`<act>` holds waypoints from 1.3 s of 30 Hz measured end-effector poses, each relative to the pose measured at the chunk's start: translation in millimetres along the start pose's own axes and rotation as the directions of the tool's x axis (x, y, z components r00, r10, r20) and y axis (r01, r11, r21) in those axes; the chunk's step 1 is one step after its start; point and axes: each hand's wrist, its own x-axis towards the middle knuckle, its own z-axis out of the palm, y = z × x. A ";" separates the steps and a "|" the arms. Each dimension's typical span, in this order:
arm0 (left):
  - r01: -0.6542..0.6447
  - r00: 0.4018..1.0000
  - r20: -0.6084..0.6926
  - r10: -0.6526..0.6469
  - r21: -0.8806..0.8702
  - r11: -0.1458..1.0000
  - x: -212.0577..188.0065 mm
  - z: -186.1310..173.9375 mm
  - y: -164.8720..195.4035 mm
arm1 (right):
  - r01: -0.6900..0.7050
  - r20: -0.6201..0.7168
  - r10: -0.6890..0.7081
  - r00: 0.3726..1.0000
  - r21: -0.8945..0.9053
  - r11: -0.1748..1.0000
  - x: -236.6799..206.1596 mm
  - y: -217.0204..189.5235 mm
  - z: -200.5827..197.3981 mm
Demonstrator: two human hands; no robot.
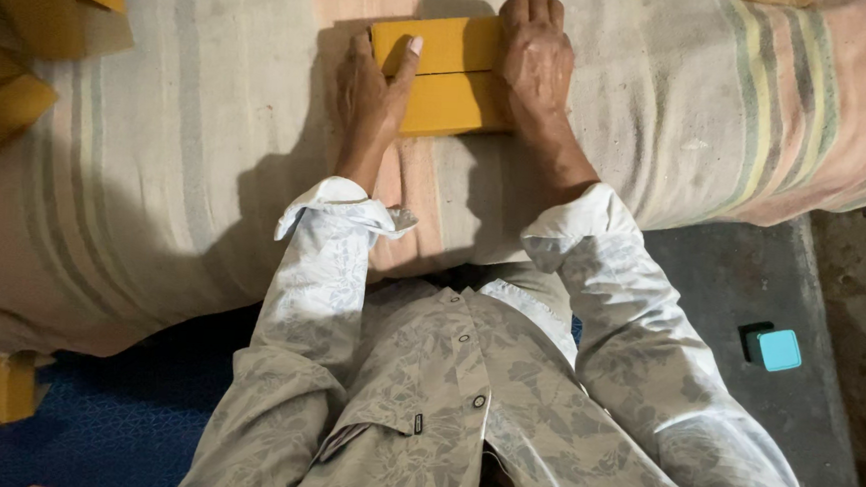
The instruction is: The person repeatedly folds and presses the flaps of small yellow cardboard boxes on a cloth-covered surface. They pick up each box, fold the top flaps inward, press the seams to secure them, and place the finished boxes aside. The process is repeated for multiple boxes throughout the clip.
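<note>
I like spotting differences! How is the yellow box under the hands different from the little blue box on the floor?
The yellow box is bigger and flat; the blue box is small and chunky. The yellow box lies on the striped cloth, pressed by the left hand and right hand; the blue box sits alone, untouched. Both have straight edges.

- Striped cloth [188, 158]: open room left and right of the yellow box [453, 79].
- Yellow card pieces [25, 38]: crowd far left.
- Box flanks: blocked by left hand [372, 94], right hand [534, 64].

- The right hand [534, 64] hides the yellow box's [450, 79] right end.
- Left of the box, yellow cardboard pieces [26, 18] run off the picture's edge.
</note>
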 end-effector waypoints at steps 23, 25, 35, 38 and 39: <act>0.017 0.991 0.136 -0.005 -0.089 0.996 -2.8 -20.6 1.5 | -0.143 0.123 0.106 0.987 0.346 0.927 -27.1 6.9 -25.1; -0.007 0.992 0.119 0.046 -0.311 0.950 -5.1 -21.1 -11.9 | -0.300 0.229 0.195 0.954 0.668 0.681 -37.3 18.4 -29.8; -0.149 0.950 -0.286 -0.128 -0.772 0.618 -36.7 -145.5 -153.0 | -0.387 0.361 0.232 0.903 0.919 0.075 -58.4 22.5 -52.5; -0.132 0.905 -0.364 -0.221 -0.734 0.667 -24.1 -209.8 -194.2 | -0.382 0.345 0.169 0.923 0.774 0.506 -58.9 0.7 -62.2; -0.121 0.892 -0.381 -0.242 -0.719 0.684 -17.7 -229.2 -204.6 | -0.325 0.315 0.127 0.940 0.723 0.610 -58.9 -4.9 -66.7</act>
